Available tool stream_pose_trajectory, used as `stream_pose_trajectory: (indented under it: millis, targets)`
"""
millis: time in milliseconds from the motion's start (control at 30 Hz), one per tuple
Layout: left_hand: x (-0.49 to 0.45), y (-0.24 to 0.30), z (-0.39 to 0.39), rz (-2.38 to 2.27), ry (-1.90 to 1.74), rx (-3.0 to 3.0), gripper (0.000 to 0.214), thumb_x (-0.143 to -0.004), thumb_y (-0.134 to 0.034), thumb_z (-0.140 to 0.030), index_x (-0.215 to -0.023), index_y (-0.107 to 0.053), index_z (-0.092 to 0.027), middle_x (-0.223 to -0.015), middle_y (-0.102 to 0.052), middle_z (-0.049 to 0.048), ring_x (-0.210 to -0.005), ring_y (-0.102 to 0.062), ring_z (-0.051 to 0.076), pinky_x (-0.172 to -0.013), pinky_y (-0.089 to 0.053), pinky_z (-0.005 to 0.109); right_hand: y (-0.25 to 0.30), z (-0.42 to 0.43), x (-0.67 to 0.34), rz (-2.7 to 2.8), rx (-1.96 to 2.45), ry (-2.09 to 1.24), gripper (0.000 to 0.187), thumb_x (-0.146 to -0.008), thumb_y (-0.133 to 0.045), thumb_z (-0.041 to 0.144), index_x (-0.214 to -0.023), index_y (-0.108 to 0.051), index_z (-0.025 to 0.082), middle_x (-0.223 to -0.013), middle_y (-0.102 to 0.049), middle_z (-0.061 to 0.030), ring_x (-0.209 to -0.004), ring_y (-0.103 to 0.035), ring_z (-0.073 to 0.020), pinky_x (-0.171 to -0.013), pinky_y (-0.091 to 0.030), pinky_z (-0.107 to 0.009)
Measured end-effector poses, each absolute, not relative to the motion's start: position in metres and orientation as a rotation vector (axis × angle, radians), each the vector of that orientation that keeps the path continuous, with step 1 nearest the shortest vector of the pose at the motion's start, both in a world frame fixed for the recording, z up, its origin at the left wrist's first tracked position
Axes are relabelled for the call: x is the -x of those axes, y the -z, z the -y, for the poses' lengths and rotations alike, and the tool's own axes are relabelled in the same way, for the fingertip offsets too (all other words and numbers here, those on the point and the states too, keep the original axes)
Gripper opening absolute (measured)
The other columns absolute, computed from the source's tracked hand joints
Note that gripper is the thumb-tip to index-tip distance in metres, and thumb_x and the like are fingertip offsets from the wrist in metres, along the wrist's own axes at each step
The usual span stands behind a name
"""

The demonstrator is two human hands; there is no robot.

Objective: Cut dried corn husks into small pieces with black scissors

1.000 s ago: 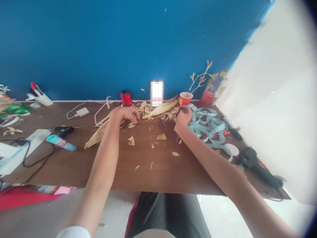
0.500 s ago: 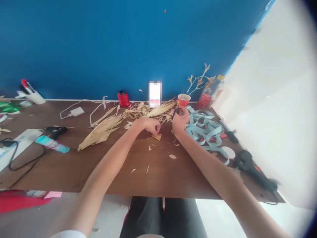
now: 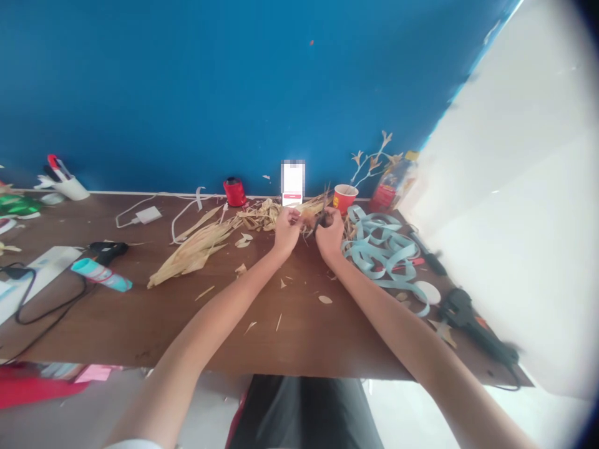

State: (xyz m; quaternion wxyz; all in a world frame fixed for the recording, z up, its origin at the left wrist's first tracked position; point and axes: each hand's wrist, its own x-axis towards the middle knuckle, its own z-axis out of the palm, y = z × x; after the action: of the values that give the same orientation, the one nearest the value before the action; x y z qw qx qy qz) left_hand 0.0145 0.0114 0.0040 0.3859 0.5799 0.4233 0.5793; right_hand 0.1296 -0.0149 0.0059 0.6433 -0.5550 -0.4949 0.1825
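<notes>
Both hands are raised together above the brown table [image 3: 140, 312], in front of a pile of dried corn husks [image 3: 262, 215]. My left hand [image 3: 286, 228] pinches a small tan piece of husk [image 3: 305, 218] between its fingertips. My right hand [image 3: 330, 232] grips dark scissors [image 3: 322, 218], whose blades point up and left against that piece. A long bundle of husks [image 3: 191, 252] lies to the left of my left hand. Small husk scraps [image 3: 324, 299] are scattered on the table below my wrists.
A tangle of light blue paper strips [image 3: 379, 249] lies right of my right hand, with a red paper cup [image 3: 345, 197] behind it. A black glue gun [image 3: 468, 318] rests at the right edge. A red spool [image 3: 234, 191], white charger [image 3: 147, 215], teal tube [image 3: 100, 274] and cables lie left.
My left hand picked a husk piece off the table and lifted it to the scissors. My right hand moved slightly left to meet it.
</notes>
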Motion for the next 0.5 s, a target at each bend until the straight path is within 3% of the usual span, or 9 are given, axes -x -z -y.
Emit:
stream_pose_trajectory:
  millis: [133,300,400,500]
  targets:
    - [-0.011,0.002,-0.005,-1.183,-1.486,-1.384,0.013,-0.076,-0.062,-0.018,-0.081,-0.049,-0.019,-0.073,-0.055,-0.001,-0.071,-0.057,0.013,-0.072,-0.046,0.028,-0.001,0.012,-0.129,1.172,1.226,-0.481,0.042,-0.071,-0.063,0.032,-0.11,-0.058,0.018,-0.088,-0.069,-0.0057,-0.075,-0.064,-0.0202,-0.072,-0.051,-0.032]
    - [-0.011,0.001,0.005,-1.217,-1.522,-1.492,0.012,-0.078,-0.057,-0.016,-0.08,-0.046,-0.02,-0.069,-0.051,-0.0027,-0.067,-0.053,0.013,-0.07,-0.045,0.027,0.003,0.011,-0.13,1.176,1.243,-0.465,0.042,-0.07,-0.064,0.032,-0.109,-0.061,0.017,-0.086,-0.07,-0.0053,-0.075,-0.065,-0.0209,-0.075,-0.051,-0.035]
    - [-0.011,-0.003,0.009,-1.185,-1.536,-1.65,0.006,-0.082,-0.053,-0.015,-0.079,-0.05,-0.019,-0.076,-0.057,0.0005,-0.073,-0.056,0.014,-0.074,-0.046,0.027,0.004,0.011,-0.131,1.188,1.251,-0.466,0.041,-0.071,-0.062,0.032,-0.109,-0.062,0.016,-0.086,-0.071,-0.0054,-0.077,-0.065,-0.0213,-0.077,-0.05,-0.036]
    - [-0.012,-0.005,0.01,-1.136,-1.497,-1.711,0.01,-0.086,-0.049,-0.017,-0.09,-0.058,-0.019,-0.09,-0.065,0.0049,-0.084,-0.061,0.016,-0.081,-0.047,0.029,0.006,0.01,-0.132,1.2,1.23,-0.446,0.038,-0.072,-0.06,0.03,-0.108,-0.063,0.016,-0.09,-0.071,-0.0063,-0.079,-0.066,-0.0208,-0.079,-0.05,-0.034]
